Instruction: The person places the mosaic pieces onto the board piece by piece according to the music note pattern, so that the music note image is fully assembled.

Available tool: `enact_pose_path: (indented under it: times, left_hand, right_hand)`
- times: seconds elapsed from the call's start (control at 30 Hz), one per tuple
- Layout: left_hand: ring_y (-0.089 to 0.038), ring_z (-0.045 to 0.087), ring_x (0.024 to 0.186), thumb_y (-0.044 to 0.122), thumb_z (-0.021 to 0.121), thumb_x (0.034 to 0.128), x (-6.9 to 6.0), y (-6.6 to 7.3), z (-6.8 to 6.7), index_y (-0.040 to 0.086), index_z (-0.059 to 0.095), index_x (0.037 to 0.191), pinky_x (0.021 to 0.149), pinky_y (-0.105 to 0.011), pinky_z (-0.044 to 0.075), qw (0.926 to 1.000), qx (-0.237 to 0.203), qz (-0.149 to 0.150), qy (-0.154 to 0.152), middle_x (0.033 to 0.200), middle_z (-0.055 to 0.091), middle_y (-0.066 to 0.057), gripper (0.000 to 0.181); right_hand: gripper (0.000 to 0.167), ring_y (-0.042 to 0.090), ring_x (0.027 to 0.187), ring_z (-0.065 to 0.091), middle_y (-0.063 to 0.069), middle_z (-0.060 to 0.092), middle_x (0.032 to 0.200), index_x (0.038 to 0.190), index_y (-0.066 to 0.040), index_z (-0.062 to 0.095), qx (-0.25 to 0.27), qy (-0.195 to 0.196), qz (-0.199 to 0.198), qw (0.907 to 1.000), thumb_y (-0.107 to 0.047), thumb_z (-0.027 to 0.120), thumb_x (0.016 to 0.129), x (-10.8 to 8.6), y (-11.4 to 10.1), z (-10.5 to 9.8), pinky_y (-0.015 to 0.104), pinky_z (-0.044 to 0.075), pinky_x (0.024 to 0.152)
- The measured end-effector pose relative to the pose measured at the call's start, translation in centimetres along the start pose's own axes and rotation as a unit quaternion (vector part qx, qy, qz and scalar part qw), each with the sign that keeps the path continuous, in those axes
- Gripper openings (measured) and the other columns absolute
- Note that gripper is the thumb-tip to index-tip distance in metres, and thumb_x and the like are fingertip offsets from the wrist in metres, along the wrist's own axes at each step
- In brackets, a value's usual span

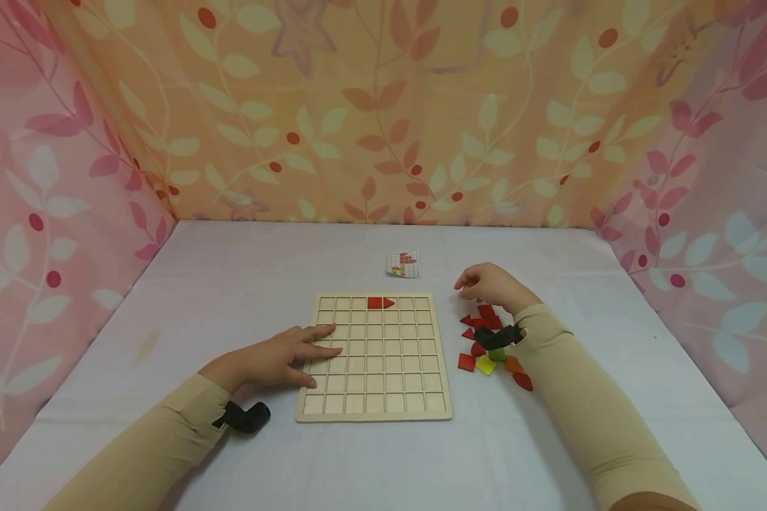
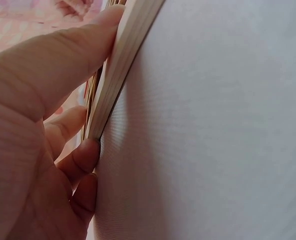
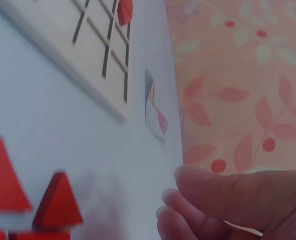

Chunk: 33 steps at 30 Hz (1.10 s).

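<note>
A wooden grid board (image 1: 373, 417) lies flat on the table. In its top row a red square (image 1: 374, 303) sits beside a red triangle (image 1: 388, 303). My left hand (image 1: 275, 358) rests on the board's left edge with fingers spread, and the left wrist view shows the thumb (image 2: 62, 62) touching the board's side (image 2: 115, 75). Right of the board, my right hand (image 1: 495, 287) hovers past the loose pieces, its fingers loosely bent. No piece shows between thumb (image 3: 228, 192) and fingers in the right wrist view. Two red triangles (image 3: 57, 202) lie below that hand.
Loose red pieces (image 1: 466, 362), a yellow piece (image 1: 485, 365), a green piece (image 1: 497, 354) and an orange piece (image 1: 514, 365) lie beneath and beside the right wrist. A small printed pattern card (image 1: 403, 264) lies behind the board. Patterned cloth (image 1: 383, 106) encloses the white table.
</note>
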<state>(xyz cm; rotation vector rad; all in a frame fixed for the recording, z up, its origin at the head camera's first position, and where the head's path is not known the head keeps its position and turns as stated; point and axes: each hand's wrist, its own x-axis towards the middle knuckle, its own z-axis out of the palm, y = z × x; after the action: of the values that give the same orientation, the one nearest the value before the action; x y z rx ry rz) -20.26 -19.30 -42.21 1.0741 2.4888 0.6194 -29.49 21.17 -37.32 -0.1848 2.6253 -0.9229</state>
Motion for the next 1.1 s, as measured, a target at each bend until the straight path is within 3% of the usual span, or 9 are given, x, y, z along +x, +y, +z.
enact_pose_path:
  times: [0.2,0.43,0.8,1.1]
  left_hand:
    - [-0.023,0.027,0.127,0.044,0.066,0.0790,0.0,-0.1,0.0,0.034,0.041,0.137,0.099,-0.045,0.027,1.0000,-0.003,0.001,-0.002,0.153,0.013,0.000,0.064]
    - [-0.022,0.027,0.126,0.044,0.066,0.0791,0.0,-0.1,0.1,0.033,0.041,0.137,0.098,-0.044,0.028,1.0000,-0.003,0.006,0.000,0.153,0.013,0.000,0.064]
    - [-0.024,0.027,0.126,0.045,0.066,0.0790,0.0,0.0,-0.1,0.033,0.041,0.137,0.098,-0.045,0.027,1.0000,-0.003,0.007,0.001,0.153,0.014,-0.001,0.064]
    - [-0.023,0.025,0.128,0.047,0.065,0.0785,0.0,-0.3,0.1,0.035,0.040,0.137,0.099,-0.046,0.027,1.0000,-0.006,0.004,0.001,0.153,0.012,0.001,0.065]
  right_hand:
    - [0.020,0.027,0.081,0.050,0.009,0.060,0.088,0.104,-0.007,0.065,-0.006,-0.006,0.035,0.9994,-0.013,0.062,0.086,-0.8,2.1,-1.0,0.033,0.041,0.069]
    - [0.021,0.025,0.083,0.049,0.008,0.062,0.092,0.105,-0.010,0.064,-0.010,-0.013,0.071,0.9973,-0.016,0.064,0.085,-1.5,3.9,-1.3,0.032,0.044,0.068]
    - [0.020,0.024,0.079,0.048,0.010,0.056,0.092,0.102,-0.011,0.065,-0.034,-0.052,0.068,0.9958,-0.008,0.066,0.082,-1.5,5.3,-1.2,0.030,0.042,0.064]
    - [0.017,0.024,0.080,0.048,0.009,0.056,0.091,0.097,-0.010,0.060,-0.041,-0.049,0.074,0.9952,-0.009,0.067,0.081,-1.5,5.5,-1.2,0.030,0.043,0.064]
